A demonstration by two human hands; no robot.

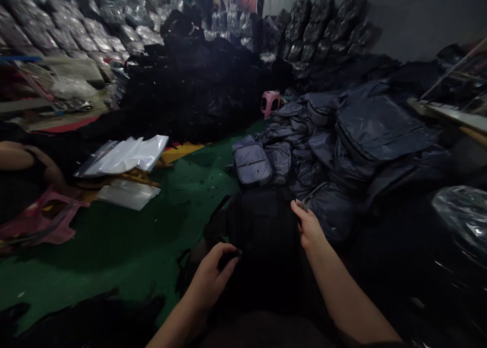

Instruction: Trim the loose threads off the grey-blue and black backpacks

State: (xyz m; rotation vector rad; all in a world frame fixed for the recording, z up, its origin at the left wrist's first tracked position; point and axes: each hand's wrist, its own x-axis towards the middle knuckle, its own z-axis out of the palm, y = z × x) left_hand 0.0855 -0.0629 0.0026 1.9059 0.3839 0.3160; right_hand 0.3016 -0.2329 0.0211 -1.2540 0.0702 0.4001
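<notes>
A black backpack (262,226) stands in front of me, its details mostly lost in the dark. My left hand (216,269) is closed at the bag's left front, thumb and forefinger pinching a small black piece (239,254) that may be a zipper pull. My right hand (310,229) is closed at the bag's upper right edge. From its fingers sticks a slim grey metal tool (312,195) that looks like thread snips, pointing up and to the right. Whether the right fingers also grip the bag's fabric is hidden.
Dark blue-grey backpacks (376,125) lie heaped on the right; a black pile (190,89) rises behind. Clear plastic bags (129,158) lie on the left near a pink stool (57,216) and a person's arm (23,158). The floor (190,185) is green.
</notes>
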